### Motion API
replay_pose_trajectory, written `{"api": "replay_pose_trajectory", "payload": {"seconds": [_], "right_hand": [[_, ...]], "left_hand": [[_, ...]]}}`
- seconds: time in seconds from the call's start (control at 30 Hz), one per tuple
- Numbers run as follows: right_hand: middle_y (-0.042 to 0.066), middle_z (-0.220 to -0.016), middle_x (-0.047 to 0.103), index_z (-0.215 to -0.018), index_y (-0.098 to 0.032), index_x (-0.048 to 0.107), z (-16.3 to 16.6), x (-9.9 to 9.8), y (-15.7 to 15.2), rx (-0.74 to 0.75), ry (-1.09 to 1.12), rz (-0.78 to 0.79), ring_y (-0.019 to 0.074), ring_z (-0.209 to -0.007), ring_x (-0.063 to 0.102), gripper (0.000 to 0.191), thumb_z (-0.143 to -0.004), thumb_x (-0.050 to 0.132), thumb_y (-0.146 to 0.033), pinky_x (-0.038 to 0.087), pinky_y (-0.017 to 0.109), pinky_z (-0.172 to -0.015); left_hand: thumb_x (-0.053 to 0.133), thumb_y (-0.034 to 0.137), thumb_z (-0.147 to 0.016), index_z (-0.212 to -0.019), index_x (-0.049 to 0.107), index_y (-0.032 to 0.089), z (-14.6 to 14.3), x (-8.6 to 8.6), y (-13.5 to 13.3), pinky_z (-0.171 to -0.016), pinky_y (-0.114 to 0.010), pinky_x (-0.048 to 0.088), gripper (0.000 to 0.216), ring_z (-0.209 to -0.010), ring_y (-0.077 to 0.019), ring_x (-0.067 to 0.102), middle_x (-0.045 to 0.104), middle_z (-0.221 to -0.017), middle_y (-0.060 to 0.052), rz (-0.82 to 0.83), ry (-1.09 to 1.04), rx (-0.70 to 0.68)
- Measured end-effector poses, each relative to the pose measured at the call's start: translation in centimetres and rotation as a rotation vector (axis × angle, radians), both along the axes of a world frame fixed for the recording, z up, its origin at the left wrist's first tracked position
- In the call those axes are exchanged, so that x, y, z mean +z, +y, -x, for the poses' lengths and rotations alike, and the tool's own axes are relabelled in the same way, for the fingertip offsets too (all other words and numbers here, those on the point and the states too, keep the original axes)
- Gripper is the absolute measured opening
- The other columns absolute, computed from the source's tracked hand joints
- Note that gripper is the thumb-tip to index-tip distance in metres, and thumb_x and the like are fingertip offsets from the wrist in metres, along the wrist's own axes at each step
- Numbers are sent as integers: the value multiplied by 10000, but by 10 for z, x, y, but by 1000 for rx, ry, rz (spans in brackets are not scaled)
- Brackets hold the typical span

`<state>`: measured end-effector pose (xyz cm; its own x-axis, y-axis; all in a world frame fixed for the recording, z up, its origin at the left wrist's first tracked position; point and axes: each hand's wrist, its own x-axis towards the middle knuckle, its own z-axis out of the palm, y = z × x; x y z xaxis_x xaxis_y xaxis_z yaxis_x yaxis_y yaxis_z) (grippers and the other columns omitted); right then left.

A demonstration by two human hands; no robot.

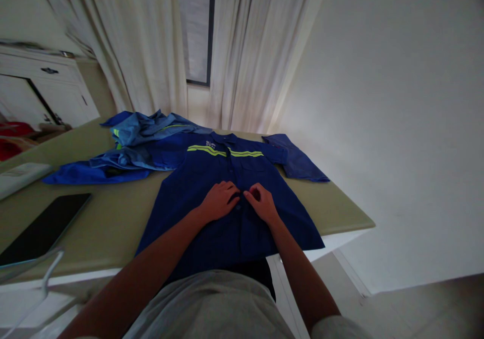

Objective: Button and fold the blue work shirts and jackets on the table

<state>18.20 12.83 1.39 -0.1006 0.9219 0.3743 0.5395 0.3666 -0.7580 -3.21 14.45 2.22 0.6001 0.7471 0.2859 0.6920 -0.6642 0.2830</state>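
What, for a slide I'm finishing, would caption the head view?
Left hand and right hand at the front of a blue shirt with yellow stripes, spread on a table.

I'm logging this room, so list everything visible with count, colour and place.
Table: one, olive top, centre
Shirt: one, navy, yellow-green stripes, on table
Heaped clothes: count unclear, blue, table's left
Tablet: one, black, near left
Flat object: one, white, left edge
Cable: one, white, lower left
Window: one, grey, back centre
Curtains: two, cream, beside window
Cabinet: one, white, back left
Red items: count unclear, left edge
Wall: one, pale, right
Floor: one, pale, lower right
Top: one, grey, bottom
Left hand: one, bare, at shirt front
Right hand: one, bare, at shirt front
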Motion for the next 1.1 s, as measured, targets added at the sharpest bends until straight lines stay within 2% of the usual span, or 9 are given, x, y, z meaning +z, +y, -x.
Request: {"api": "replay_pose_trajectory", "payload": {"seconds": [0.13,0.3,0.43,0.53,0.6,0.7,0.83,0.97,1.1], "right_hand": [[-54,-748,594,-1027,-231,580,2,-2,-1,74,-101,65,142,-645,570,252,-822,710,-299,449,270,-653],[16,-948,673,-1179,-227,600,16,9,-19,117,-151,19,163,-780,649,386,-820,548,-96,523,302,-767],[106,-1295,666,-1364,-242,583,32,11,-61,203,-360,-70,269,-1175,619,491,-879,642,-185,496,453,-1053],[143,-1537,521,-1556,-236,430,34,6,-97,239,-479,-80,311,-1377,498,680,-927,674,-313,430,512,-1162],[151,-1616,433,-1622,-223,332,28,0,-116,307,-541,-65,322,-1455,431,800,-931,689,-412,396,515,-1202],[132,-1672,350,-1641,-237,305,16,-15,-134,419,-647,-94,342,-1538,322,890,-887,735,-437,325,532,-1252],[100,-1686,320,-1628,-257,344,6,-29,-145,428,-719,-214,281,-1560,306,742,-934,586,-153,321,498,-1263],[85,-1616,445,-1605,-244,392,7,-19,-147,438,-706,-269,238,-1496,433,649,-980,475,-93,426,439,-1208],[112,-1556,517,-1601,-197,390,8,-10,-140,503,-718,-283,253,-1421,533,593,-1025,523,-221,507,407,-1142]], "left_hand": [[330,532,-1056,-1562,447,194,1,-15,-1,-1237,-500,278,620,-1523,-304,366,384,-1664,-120,87,123,8],[286,475,-1063,-1599,374,153,-1,-22,-7,-1262,-523,229,631,-1557,-300,311,321,-1684,-153,85,154,21],[358,346,-1017,-1587,364,93,-1,-26,-9,-1269,-515,220,624,-1566,-313,286,307,-1680,-203,52,196,29],[426,301,-962,-1621,219,26,1,-28,-8,-1258,-506,253,743,-1562,-333,286,270,-1680,-254,44,173,51],[424,261,-962,-1645,154,66,2,-27,-9,-1243,-489,288,760,-1544,-306,328,322,-1668,-230,42,115,57],[407,232,-994,-1592,376,222,2,-23,-16,-1219,-477,335,600,-1484,-284,418,448,-1604,-143,19,58,65],[409,203,-992,-1303,673,228,2,-7,-18,-1090,-446,456,408,-1218,-268,616,653,-1309,-123,36,68,137],[376,261,-1005,-983,744,221,-6,22,25,-923,-405,524,371,-981,-249,700,740,-1039,-84,219,188,132],[400,349,-1004,-1228,691,175,-30,39,103,-1010,-416,491,406,-1177,-291,652,696,-1255,-151,42,182,144]]}}
